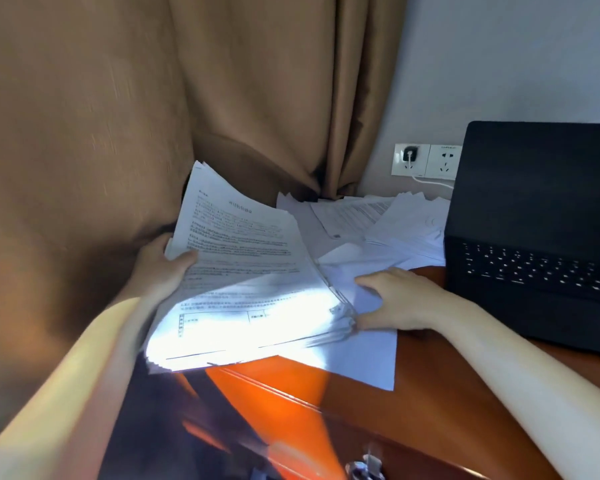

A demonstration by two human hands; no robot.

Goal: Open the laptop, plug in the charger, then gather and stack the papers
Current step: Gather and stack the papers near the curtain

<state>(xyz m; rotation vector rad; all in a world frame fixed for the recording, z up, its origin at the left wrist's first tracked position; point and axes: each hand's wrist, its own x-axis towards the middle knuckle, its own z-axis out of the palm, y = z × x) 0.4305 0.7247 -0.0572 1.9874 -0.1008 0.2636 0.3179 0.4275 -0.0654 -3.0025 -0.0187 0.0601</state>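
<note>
Gathering, I'd say: the left hand (pixel 163 268) grips a thick sheaf of printed white pages (pixel 250 265), the right hand (pixel 395 299) rests flat beside it, and the scattered white sheets (pixel 378 216) probably need collecting next.

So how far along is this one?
The laptop is open and the charger sits in the wall socket; the laptop end of its cable is hidden. In hand: the left hand grips a stack of papers, and the right hand rests on a loose sheet on the desk. Left: the scattered papers beside the laptop are not yet gathered.
</note>
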